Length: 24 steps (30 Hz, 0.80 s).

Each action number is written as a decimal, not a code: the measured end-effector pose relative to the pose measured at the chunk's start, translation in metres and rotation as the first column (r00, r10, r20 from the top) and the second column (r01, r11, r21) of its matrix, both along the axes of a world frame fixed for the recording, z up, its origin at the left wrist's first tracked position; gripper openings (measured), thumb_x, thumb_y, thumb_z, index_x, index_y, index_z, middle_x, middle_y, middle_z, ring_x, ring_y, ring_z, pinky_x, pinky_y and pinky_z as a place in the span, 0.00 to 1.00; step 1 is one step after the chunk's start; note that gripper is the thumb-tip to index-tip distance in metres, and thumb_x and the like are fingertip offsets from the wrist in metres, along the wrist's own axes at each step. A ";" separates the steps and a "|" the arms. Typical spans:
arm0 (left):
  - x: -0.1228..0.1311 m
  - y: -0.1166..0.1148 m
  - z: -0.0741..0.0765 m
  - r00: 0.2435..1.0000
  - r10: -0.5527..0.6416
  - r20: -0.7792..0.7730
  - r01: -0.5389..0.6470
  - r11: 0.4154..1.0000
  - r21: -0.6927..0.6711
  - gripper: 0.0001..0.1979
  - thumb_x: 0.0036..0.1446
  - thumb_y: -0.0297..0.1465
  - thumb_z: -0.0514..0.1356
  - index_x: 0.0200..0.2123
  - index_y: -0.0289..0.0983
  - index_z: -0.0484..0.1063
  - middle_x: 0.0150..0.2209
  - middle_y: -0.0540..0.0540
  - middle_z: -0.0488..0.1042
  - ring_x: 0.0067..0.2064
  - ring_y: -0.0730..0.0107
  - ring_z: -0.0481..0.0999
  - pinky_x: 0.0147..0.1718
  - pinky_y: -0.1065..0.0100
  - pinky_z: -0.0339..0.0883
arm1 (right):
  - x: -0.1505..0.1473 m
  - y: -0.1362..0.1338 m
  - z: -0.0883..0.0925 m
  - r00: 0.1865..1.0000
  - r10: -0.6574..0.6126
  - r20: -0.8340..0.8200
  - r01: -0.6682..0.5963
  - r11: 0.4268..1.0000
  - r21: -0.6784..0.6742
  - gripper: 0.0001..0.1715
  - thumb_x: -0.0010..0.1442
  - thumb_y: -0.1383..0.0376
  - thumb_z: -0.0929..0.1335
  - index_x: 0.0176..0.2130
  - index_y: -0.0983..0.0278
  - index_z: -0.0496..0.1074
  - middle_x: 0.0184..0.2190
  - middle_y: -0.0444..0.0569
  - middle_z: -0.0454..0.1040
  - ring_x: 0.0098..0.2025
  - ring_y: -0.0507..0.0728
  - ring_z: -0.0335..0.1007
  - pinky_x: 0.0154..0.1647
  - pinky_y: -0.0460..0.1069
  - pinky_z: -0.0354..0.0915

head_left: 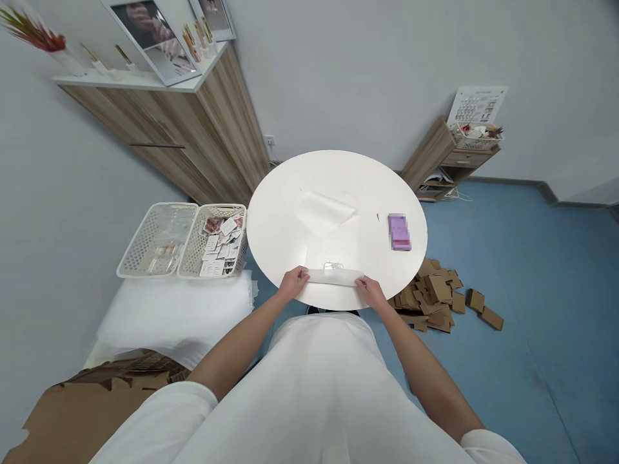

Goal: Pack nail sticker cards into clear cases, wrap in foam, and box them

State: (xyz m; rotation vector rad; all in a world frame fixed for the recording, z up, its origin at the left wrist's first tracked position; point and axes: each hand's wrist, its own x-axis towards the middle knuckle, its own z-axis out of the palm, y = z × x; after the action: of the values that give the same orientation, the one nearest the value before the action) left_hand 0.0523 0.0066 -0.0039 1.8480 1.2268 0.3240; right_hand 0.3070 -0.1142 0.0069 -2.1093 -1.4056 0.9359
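At the near side of a round white table (pixel 271 193), my left hand (pixel 293 283) pinches the left end of a folded strip of thin white wrapping sheet (pixel 333 277). The strip's right end is pinched in my right hand (pixel 371 291). The sheet stretches away from me over the tabletop, its far corner folded over. Just beyond the folded strip lies a small clear, silvery packet (pixel 333 265) on the sheet, its contents too small to make out.
A purple box (pixel 399 232), partly pixelated, lies on the table's right side, near a tiny dark object (pixel 378 217). Left of the table, a basket of cards (pixel 213 241) and a basket of clear items (pixel 157 241) stand over stacked white sheets (pixel 178 309). Cardboard boxes (pixel 435 293) cover the floor at right.
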 end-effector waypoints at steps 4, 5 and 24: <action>0.013 0.016 -0.007 0.994 0.103 0.042 -0.102 0.994 -0.039 0.13 0.49 0.35 0.54 0.38 0.38 0.67 0.30 0.48 0.73 0.34 0.67 0.72 0.35 0.66 0.65 | 0.002 0.016 -0.003 0.995 -0.100 -0.007 0.100 0.995 0.008 0.16 0.55 0.56 0.56 0.25 0.61 0.64 0.25 0.45 0.70 0.29 0.55 0.65 0.30 0.48 0.60; 0.016 0.019 -0.009 0.992 0.120 0.031 -0.119 0.992 -0.038 0.12 0.49 0.35 0.54 0.38 0.38 0.67 0.29 0.48 0.72 0.34 0.67 0.72 0.34 0.67 0.65 | 0.001 0.018 -0.005 0.993 -0.116 -0.001 0.116 0.993 0.008 0.15 0.55 0.57 0.56 0.25 0.61 0.63 0.26 0.45 0.70 0.29 0.54 0.65 0.30 0.48 0.60; 0.036 0.019 -0.004 0.880 -0.358 -0.313 0.462 0.797 0.389 0.21 0.53 0.22 0.48 0.48 0.46 0.63 0.55 0.46 0.61 0.56 0.61 0.57 0.53 0.58 0.45 | -0.020 0.027 -0.028 0.828 0.175 0.532 -0.300 0.941 0.156 0.23 0.55 0.74 0.56 0.50 0.59 0.60 0.57 0.53 0.56 0.58 0.61 0.49 0.53 0.59 0.46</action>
State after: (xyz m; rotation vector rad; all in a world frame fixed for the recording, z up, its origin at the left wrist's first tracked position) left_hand 0.0879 0.0256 -0.0075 2.5638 0.8918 0.1644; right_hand 0.2868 -0.0876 -0.0213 -2.1146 -1.9714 0.2529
